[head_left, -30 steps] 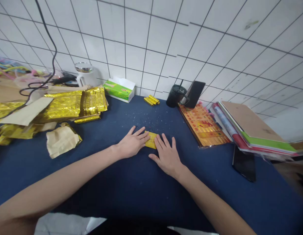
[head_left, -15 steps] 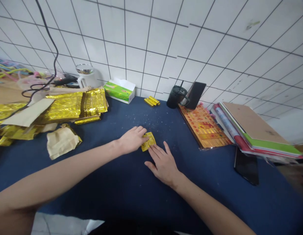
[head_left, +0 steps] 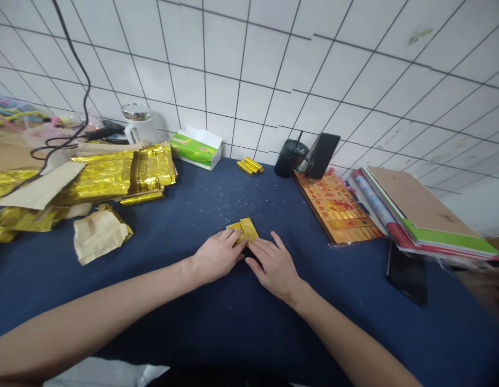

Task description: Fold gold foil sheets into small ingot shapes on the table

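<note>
White-tiled wall with dark grout lines behind a dark blue tabletop.

Soft, even light; blurred right edge

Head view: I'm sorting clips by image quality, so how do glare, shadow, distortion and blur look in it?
Head view: bright glare breaks up the gold foil sheets; head view: the blue tabletop darkens toward its near edge; head view: the wall tiles slant and stretch toward the right; head view: fine detail on the small gold foil piece looks soft.
</note>
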The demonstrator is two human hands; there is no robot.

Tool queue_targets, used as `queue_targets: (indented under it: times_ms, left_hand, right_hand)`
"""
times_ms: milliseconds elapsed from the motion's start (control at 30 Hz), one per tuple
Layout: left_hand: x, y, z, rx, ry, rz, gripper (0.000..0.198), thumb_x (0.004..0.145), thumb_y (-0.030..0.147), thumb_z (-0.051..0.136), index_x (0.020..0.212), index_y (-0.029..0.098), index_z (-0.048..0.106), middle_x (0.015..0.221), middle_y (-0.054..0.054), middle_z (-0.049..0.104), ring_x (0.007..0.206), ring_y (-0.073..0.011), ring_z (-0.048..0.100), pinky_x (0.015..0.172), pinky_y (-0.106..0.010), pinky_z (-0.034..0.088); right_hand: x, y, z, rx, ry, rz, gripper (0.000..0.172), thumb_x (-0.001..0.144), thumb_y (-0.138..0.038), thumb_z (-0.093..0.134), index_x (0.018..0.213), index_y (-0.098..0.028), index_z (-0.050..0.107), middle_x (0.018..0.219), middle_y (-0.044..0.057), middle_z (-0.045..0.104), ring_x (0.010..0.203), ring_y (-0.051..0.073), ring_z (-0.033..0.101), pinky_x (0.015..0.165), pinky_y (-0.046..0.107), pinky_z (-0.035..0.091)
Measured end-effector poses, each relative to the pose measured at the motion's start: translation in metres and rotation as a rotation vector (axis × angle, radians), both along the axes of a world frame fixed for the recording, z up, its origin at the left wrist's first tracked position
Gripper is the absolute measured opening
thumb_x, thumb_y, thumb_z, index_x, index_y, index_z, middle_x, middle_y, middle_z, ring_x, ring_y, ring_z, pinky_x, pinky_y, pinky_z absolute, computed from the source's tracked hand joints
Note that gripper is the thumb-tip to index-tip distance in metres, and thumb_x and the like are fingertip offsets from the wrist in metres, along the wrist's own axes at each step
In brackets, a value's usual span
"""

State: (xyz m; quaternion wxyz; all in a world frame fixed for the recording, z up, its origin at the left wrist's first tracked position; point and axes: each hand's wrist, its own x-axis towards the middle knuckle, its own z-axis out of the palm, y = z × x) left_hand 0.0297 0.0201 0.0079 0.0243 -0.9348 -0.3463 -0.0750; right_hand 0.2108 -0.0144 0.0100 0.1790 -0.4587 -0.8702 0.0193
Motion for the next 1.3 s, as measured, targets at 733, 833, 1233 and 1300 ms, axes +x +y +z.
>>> queue_targets:
  times_ms: [733,833,1233,1300]
  left_hand:
    - [-0.001,-0.006,-0.011,0.008,-0.041,-0.007,0.047,0.088,0.038,0.04,0.124,0.008,0.043,0.126,-0.016,0.048,0.119,-0.0272,0.041,0.099,-0.038,0.033]
    - [0.0,-0.007,-0.009,0.012,-0.026,-0.011,0.046,0.087,0.037,0.042,0.123,0.008,0.046,0.124,-0.015,0.049,0.118,-0.0279,0.042,0.098,-0.038,0.034]
    - [-0.008,-0.001,-0.007,-0.041,-0.031,-0.064,0.053,0.085,0.046,0.043,0.126,0.012,0.041,0.134,-0.015,0.041,0.124,-0.027,0.035,0.1,-0.039,0.03]
    - [-0.01,-0.001,-0.006,-0.06,-0.027,-0.08,0.053,0.084,0.046,0.045,0.126,0.013,0.04,0.136,-0.015,0.037,0.126,-0.027,0.033,0.101,-0.039,0.029]
  right_hand:
    - [0.003,0.011,-0.003,-0.211,-0.236,-0.02,0.062,0.088,-0.052,0.026,0.134,-0.011,0.033,0.139,0.013,0.033,0.131,0.023,0.024,0.106,0.052,0.015]
    - [0.003,0.012,0.0,-0.241,-0.236,-0.02,0.064,0.088,-0.054,0.025,0.134,-0.01,0.033,0.14,0.013,0.032,0.131,0.024,0.023,0.106,0.052,0.013]
    - [0.012,0.037,0.012,-0.343,-0.071,0.166,0.068,0.086,-0.058,0.024,0.139,-0.015,0.019,0.144,0.009,0.023,0.133,0.02,0.016,0.107,0.047,0.013]
    - [0.008,0.038,0.01,-0.342,-0.097,0.22,0.075,0.084,-0.062,0.024,0.139,-0.012,0.016,0.145,0.01,0.02,0.134,0.021,0.014,0.107,0.046,0.01]
